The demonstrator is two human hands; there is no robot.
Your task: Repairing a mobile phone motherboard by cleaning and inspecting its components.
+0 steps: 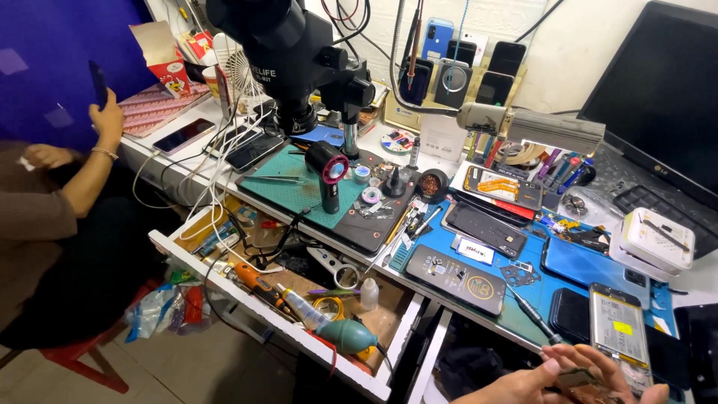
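Cluttered and crowded, the repair worktop (pixel 449 258) is running across the view under a white wall, with a blue mat carrying opened phones and a green mat sitting under the black microscope (pixel 292 52), right where small parts can be viewed.

Down at the bottom edge, the person's 2 hands are meeting close in front of the body. The left hand (pixel 516 385) is coming in from below with its fingers curling toward a small flat dark part (pixel 576 376); how firmly they are closing on it I cannot tell. The right hand (pixel 624 378) is pinching that part from the other side, fingertips clamped on it, so it is hanging just off the worktop's near edge.

Just above them an opened phone (pixel 617 329) with a yellow sticker is lying flat, near enough to reach. A black screwdriver (pixel 532 314) is resting beside it, tip toward the hands.

An open drawer (pixel 299 299) is showing an orange-handled tool and a teal blower bulb (pixel 345 335).

Far left, another person's hand (pixel 108 116) is holding up a dark phone.
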